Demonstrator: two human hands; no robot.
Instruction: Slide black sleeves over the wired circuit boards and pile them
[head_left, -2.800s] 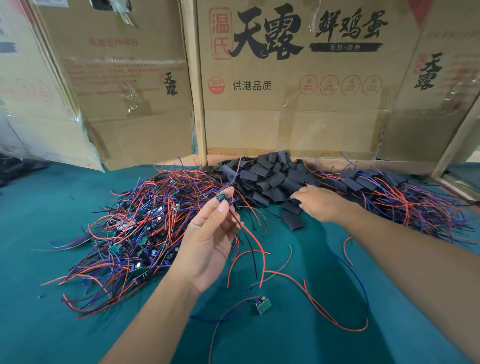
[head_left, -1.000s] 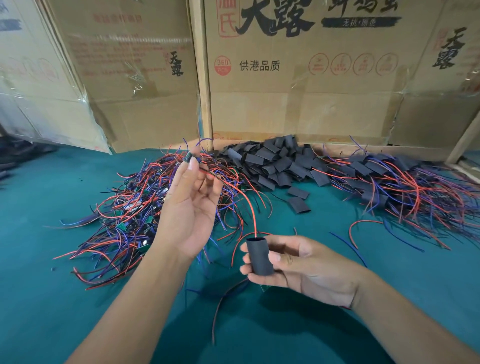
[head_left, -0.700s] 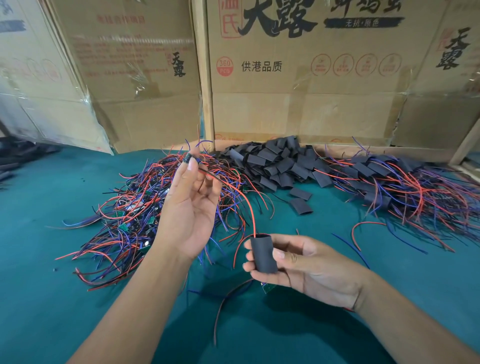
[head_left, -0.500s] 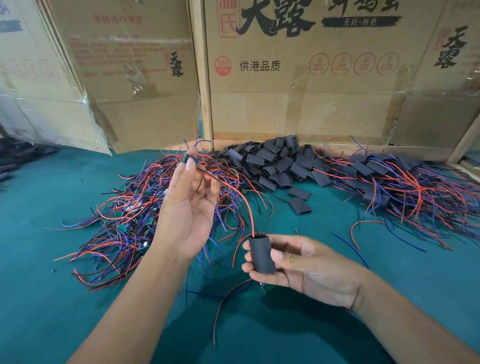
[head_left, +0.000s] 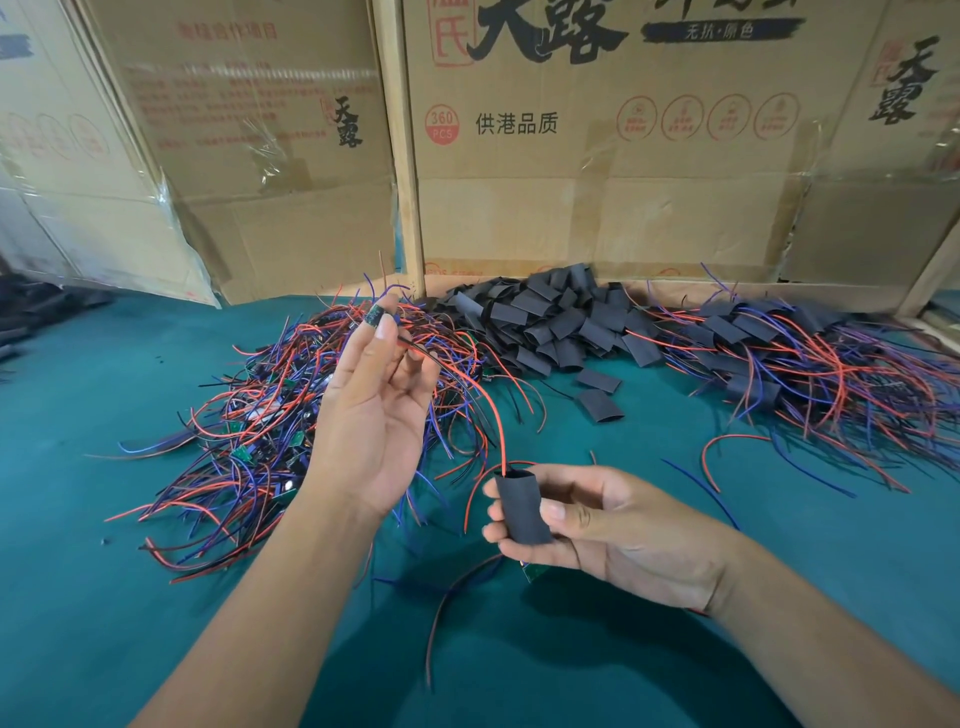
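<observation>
Threading time on the head camera, the only view we have. Up high, the left hand (head_left: 376, 410) pinches a small wired circuit board (head_left: 375, 318) between thumb and fingertips, palm toward us, its other fingers loosely raised. A red wire (head_left: 480, 397) arcs down from that board straight into the top mouth of a black sleeve (head_left: 521, 508). The right hand (head_left: 613, 525) grips that sleeve upright, thumb in front and fingers curled behind, low over the green table (head_left: 104, 623).

By my reading, the wire has only just entered: the board sits well above the sleeve, so the slide itself is not yet done. A corner of another green board (head_left: 532, 571) peeks out just under the right hand.

Now the scoreboard. Far right, a heap of sleeved boards (head_left: 779, 358) shows plenty finished. In the middle, a stack of loose sleeves (head_left: 550, 322) waits. On the left, a big tangle of bare wired boards (head_left: 260, 431) says a lot of work remains. Cardboard boxes (head_left: 597, 156) stand behind it all.
</observation>
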